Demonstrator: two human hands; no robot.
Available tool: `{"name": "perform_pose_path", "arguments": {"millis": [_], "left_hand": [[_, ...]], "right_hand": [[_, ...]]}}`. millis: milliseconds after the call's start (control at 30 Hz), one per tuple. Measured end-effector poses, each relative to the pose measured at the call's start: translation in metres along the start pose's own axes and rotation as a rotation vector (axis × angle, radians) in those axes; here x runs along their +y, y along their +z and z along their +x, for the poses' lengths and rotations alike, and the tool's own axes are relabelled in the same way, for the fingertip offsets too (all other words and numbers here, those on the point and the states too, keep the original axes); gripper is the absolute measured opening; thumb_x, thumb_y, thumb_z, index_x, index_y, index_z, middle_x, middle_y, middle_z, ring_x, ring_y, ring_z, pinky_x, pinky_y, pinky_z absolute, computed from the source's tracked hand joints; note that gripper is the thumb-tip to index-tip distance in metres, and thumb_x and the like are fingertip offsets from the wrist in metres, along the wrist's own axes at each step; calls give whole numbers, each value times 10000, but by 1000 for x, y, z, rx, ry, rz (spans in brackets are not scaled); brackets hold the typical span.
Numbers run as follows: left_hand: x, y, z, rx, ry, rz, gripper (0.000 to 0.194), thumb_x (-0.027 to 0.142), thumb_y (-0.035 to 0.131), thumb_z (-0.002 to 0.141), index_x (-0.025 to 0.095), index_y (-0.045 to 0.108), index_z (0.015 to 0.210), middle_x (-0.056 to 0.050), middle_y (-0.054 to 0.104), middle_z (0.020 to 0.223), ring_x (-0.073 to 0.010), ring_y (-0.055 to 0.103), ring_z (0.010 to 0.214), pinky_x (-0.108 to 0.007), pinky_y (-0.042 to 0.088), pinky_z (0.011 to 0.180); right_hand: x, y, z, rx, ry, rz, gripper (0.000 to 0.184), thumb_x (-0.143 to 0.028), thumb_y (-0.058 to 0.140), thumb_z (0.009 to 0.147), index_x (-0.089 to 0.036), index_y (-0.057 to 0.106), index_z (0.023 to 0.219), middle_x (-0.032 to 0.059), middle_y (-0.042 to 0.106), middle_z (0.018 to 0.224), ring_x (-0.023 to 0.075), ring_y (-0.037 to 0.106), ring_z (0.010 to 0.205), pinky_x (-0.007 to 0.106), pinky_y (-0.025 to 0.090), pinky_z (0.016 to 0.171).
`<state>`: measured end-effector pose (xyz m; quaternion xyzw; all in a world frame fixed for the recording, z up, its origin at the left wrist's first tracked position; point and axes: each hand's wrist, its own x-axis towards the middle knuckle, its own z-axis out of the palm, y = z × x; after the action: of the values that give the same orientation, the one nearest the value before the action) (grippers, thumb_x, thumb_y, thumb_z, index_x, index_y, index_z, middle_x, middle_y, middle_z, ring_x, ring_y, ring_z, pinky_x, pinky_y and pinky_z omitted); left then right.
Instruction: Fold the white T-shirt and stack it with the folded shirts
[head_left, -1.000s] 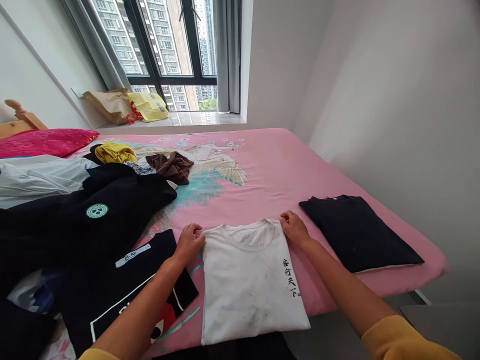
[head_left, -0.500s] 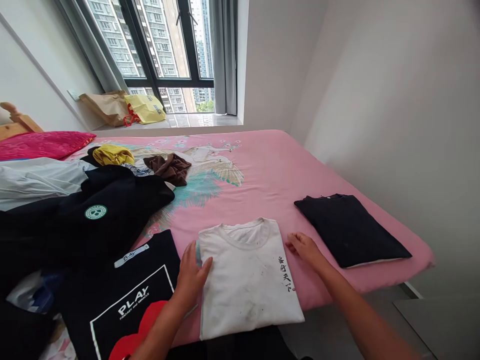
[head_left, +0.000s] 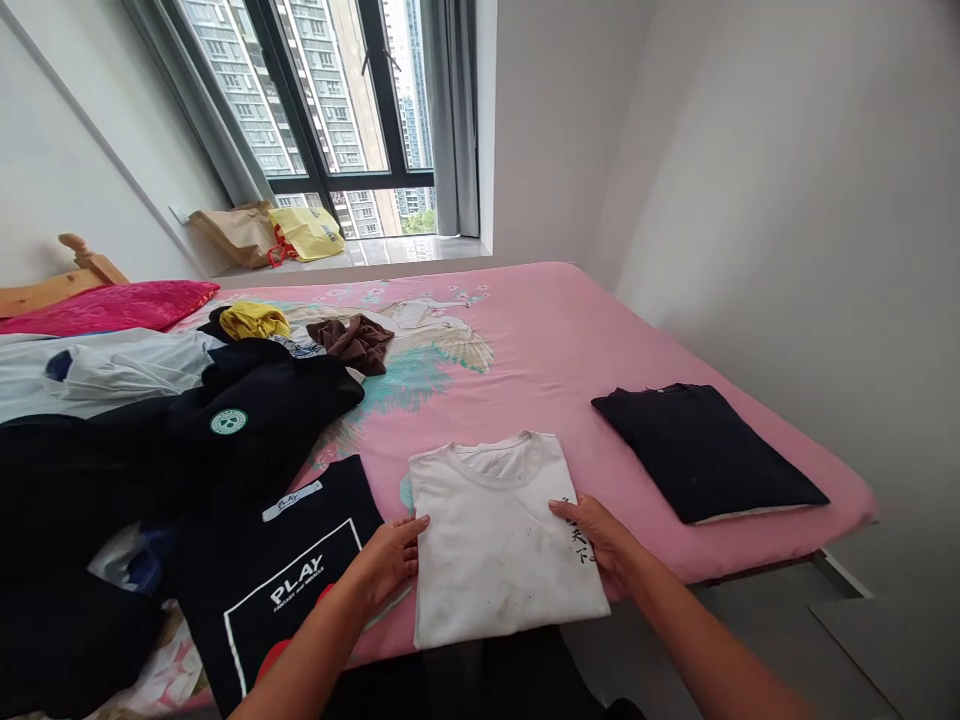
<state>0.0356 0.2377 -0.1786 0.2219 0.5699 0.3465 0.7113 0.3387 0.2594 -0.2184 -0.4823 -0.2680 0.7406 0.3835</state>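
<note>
A folded white T-shirt (head_left: pixel 499 550) lies at the bed's near edge, its round collar pointing away from me and dark characters printed down its right side. My left hand (head_left: pixel 394 560) grips the shirt's left edge, thumb on top and fingers curled at the side. On the opposite edge, my right hand (head_left: pixel 600 530) pinches the fabric with its thumb over the print; its other fingers are mostly hidden beneath. Left of the shirt, a black T-shirt (head_left: pixel 300 545) with a white "PLAY" print is partly covered by my left forearm. Farther right lies a folded black garment (head_left: pixel 709 455).
A heap of dark clothes (head_left: pixel 172 470) covers the bed's left side, with brown cloth (head_left: pixel 352 343) and yellow cloth (head_left: pixel 255 320) behind it. A red pillow (head_left: pixel 127 305) rests near the wooden headboard (head_left: pixel 45 295). Bags (head_left: pixel 307 232) stand on the windowsill. The pink bed (head_left: pixel 540 340) meets the right wall.
Both hands have come in from beside the white T-shirt and taken hold of its left and right edges. The camera view has shifted slightly, moving the surroundings rightward.
</note>
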Motion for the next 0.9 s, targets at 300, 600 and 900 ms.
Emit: {"name": "perform_pose_path", "arguments": {"millis": [300,600,900], "left_hand": [[8,68,8,-200,123,-105,649,218,682,568,218,509,1194,-90,682,1030,-327,637,976,-433,548,791],[42,267,57,-444,309,-5,640,202,636,603,229,429,1209,-67,642,1111,-259,632,958,-365,543,757],[19,381,138,-396,225,97,547,180,580,702,258,404,1214,-86,567,1209,-201,627,892,-319,550,669]], "right_hand": [[-68,-33,-23,-60,-119,-33,492,-247,655,569,-141,581,1043,69,686,852,175,620,645,287,503,608],[-221,-188,-73,91,-336,-278,600,-241,723,606,-180,527,1170,77,682,937,198,646,700,334,533,623],[-260,-315,-34,410,-271,-410,438,-232,749,610,-124,612,1011,80,686,843,172,634,689,290,528,617]]}}
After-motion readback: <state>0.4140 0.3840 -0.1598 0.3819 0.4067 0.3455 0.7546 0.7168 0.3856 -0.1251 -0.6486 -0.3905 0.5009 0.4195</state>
